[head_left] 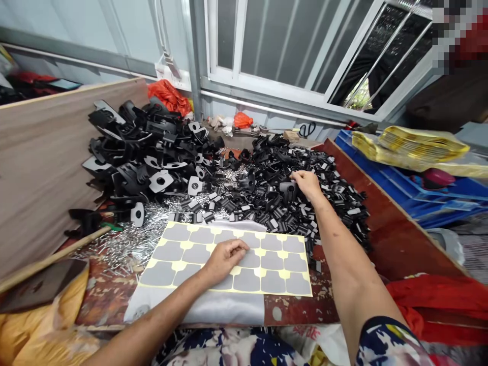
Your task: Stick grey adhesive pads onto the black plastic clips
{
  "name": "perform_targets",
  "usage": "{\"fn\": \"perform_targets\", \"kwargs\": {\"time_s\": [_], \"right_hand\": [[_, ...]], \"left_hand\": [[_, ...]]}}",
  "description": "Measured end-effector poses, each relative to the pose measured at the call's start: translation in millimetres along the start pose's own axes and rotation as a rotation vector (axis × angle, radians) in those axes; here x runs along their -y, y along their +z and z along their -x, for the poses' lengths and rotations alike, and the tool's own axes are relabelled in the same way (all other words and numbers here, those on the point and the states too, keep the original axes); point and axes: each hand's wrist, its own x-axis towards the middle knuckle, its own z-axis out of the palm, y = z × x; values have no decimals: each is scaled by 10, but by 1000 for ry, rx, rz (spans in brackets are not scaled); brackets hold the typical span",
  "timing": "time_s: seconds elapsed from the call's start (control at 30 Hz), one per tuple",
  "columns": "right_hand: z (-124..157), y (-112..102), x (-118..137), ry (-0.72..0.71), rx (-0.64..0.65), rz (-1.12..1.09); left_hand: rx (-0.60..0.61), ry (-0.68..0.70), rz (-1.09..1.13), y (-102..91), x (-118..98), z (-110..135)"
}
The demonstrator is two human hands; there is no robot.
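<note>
My left hand point(224, 260) rests over a pale yellow sheet point(308, 290) that carries rows of grey die-cut stickers point(247, 279). Its fingers are curled together, and whatever they may hold is hidden. Farther off, my right hand point(308, 184) reaches into a heap of small black plastic parts point(274, 216). Thumb and fingers are closed there in a pinch; what is between them is too small to tell. Just left of that hand lies a black part with a round hole point(287, 190).
Larger black plastic pieces point(129, 173) are heaped at the left, beside loose metal pins point(125, 246). A wooden board point(38, 162) and a red-brown edge board point(396, 229) flank the work surface. Black-handled scissors point(307, 129) lie at the back; blue trays point(392, 175) stand right.
</note>
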Motion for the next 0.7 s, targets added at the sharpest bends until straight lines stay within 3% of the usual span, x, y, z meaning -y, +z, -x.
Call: {"fn": "perform_targets", "kwargs": {"time_s": [0.2, 0.27, 0.33, 0.4, 0.43, 0.5, 0.57, 0.63, 0.7], "right_hand": [[498, -49, 80, -99, 193, 114], [707, -95, 116, -105, 108, 108], [957, -133, 224, -147, -90, 67], [1278, -101, 414, -256, -279, 35], [1463, -40, 530, -338, -314, 28], [1852, 168, 763, -540, -223, -13], [2213, 426, 945, -723, 7, -97], [2502, 630, 1040, -802, 253, -154], [2721, 715, 1043, -735, 398, -189]], "left_hand": [[8, 59, -90, -43, -9, 27], [13, 77, -95, -52, 4, 18], [19, 60, -41, -52, 0, 14], [18, -5, 131, -43, -60, 23], [21, -40, 268, -39, -118, 37], [51, -86, 593, -41, -284, 81], [62, -111, 827, -81, -465, 136], [-9, -145, 837, -183, -594, 184], [-139, -208, 706, -348, -639, 225]]}}
